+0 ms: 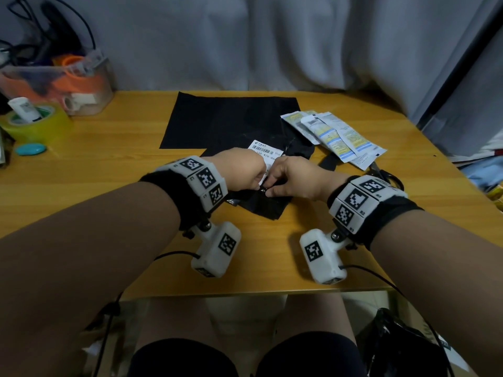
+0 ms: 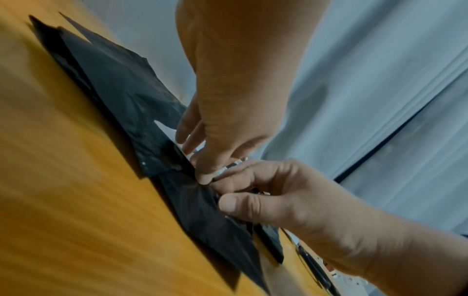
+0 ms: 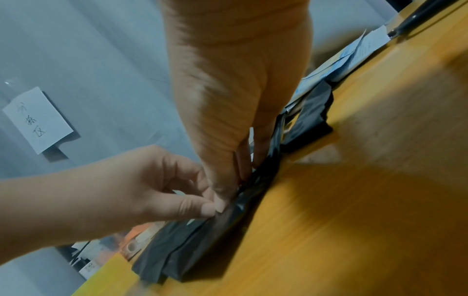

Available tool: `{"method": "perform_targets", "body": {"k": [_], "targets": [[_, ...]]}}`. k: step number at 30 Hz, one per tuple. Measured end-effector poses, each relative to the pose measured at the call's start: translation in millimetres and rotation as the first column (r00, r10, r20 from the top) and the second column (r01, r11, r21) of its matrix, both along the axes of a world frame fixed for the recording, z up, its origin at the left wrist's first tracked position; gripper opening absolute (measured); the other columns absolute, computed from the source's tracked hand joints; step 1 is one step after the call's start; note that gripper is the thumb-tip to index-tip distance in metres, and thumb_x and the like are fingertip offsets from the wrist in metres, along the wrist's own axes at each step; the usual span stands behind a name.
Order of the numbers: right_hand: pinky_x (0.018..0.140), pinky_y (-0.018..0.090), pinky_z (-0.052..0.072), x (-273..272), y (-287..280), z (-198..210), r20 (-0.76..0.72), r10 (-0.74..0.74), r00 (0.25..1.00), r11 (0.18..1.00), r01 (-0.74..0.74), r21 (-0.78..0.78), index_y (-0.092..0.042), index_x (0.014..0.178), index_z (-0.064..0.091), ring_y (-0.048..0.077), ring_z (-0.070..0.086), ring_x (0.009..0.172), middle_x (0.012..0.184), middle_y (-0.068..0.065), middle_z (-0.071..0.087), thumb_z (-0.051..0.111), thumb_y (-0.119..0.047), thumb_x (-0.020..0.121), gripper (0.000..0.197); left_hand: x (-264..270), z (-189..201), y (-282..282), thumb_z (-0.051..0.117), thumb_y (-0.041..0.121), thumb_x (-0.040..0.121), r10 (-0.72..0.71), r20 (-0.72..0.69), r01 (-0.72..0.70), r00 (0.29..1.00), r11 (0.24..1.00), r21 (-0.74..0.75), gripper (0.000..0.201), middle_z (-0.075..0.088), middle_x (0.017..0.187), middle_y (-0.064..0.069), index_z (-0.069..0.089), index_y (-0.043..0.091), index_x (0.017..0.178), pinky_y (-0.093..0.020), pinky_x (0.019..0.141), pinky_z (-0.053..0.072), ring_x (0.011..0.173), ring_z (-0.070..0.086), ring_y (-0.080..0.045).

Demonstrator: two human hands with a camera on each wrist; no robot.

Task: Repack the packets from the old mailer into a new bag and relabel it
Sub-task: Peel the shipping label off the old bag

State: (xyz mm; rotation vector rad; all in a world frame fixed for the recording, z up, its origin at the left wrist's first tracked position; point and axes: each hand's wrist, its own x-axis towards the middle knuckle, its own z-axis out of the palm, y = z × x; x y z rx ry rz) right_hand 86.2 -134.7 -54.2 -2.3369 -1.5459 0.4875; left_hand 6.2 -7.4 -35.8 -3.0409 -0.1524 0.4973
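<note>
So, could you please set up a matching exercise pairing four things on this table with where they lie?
Things:
1. packets
2. tape roll
3. shipping label
4. flat black bag

Places:
a. far left edge of the table
b. spread flat at the table's far middle
c. fanned out on the right
d. on the crumpled black mailer, at both hands

Pairs: 1-c, 2-a, 3-d, 4-b
</note>
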Motion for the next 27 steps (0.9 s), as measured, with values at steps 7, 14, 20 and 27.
{"method": "perform_targets", "body": {"k": [7, 14, 20, 27], "targets": [[0.094, 0.029, 0.044, -4, -2, 1, -0.017, -0.005, 1.000, 1.000, 0.004, -0.017, -0.015, 0.100, 0.074, 0.015, 0.058, 0.103, 0.104, -0.003, 0.065, 0.071, -0.024, 0.082, 0.020, -6, -3, 8, 0.054, 0.022, 0.088, 0.019, 0.100, -0.007, 0.995, 0.993, -0.115, 0.012, 0.061, 0.085, -0.002, 0.061, 0.017, 0.079, -0.029, 0.063, 0.039, 0.077, 0.053, -0.018], [0.081, 0.038, 0.049, -11, 9, -5, 0.081, -0.090, 0.993, 0.995, 0.086, 0.044, -0.004, 0.083, 0.068, 0.026, 0.061, 0.089, 0.091, 0.010, 0.064, 0.065, -0.028, 0.086, 0.024, -2, -9, 7, 0.056, 0.020, 0.088, 0.169, 0.067, -0.153, 0.983, 0.969, -0.195, 0.020, 0.066, 0.097, -0.012, 0.066, 0.004, 0.095, -0.033, 0.073, 0.047, 0.086, 0.060, -0.026], [0.107, 0.035, 0.030, -5, 8, -11, 0.117, -0.165, 0.979, 0.983, 0.174, -0.067, -0.023, 0.133, 0.047, 0.025, 0.033, 0.129, 0.136, 0.007, 0.037, 0.067, -0.041, 0.083, 0.057, -10, -20, 18, 0.060, 0.016, 0.085, 0.224, 0.152, -0.146, 0.963, 0.902, -0.406, 0.008, 0.064, 0.101, -0.007, 0.065, 0.010, 0.085, -0.028, 0.077, 0.046, 0.087, 0.058, -0.016], [0.117, 0.048, -0.003, 0, 10, -9, 0.077, -0.069, 0.995, 0.969, 0.085, -0.233, -0.028, 0.150, 0.018, 0.022, 0.001, 0.148, 0.160, 0.005, 0.007, 0.057, -0.042, 0.090, 0.073, -9, -19, 23, 0.060, 0.017, 0.086, 0.252, 0.139, -0.154, 0.958, 0.858, -0.491, 0.006, 0.063, 0.102, -0.005, 0.065, 0.014, 0.084, -0.030, 0.082, 0.049, 0.087, 0.058, -0.014]]}}
